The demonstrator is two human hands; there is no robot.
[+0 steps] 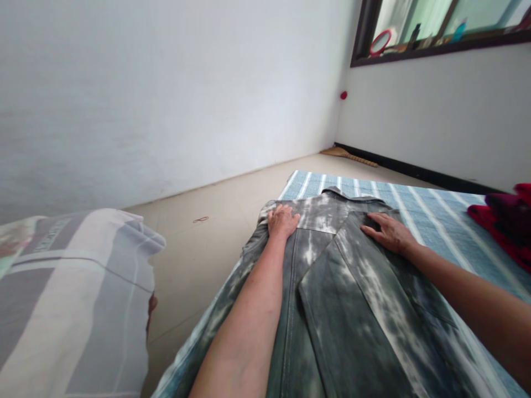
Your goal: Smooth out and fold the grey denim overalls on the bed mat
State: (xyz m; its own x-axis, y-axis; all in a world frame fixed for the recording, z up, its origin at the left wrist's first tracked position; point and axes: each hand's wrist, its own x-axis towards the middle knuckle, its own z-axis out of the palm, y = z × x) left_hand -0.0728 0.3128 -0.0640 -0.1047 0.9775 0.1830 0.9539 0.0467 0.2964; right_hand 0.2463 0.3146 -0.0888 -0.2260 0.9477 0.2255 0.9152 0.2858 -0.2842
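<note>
While both hands lay flat on a grey tie-dyed denim jacket (332,309) in the lower middle of the frame, their fingers were open and gripped nothing. The left hand (283,222) pressed near the collar, and the right hand (390,232) rested on a front panel folded over the jacket. The jacket lay on a blue striped mat (435,232), with a red cloth (498,221) on the mat at the right edge. At the lower left was a striped pillow (70,287), apart from the mat, and a broom (348,155) lay on the floor (207,188) near the far corner.
</note>
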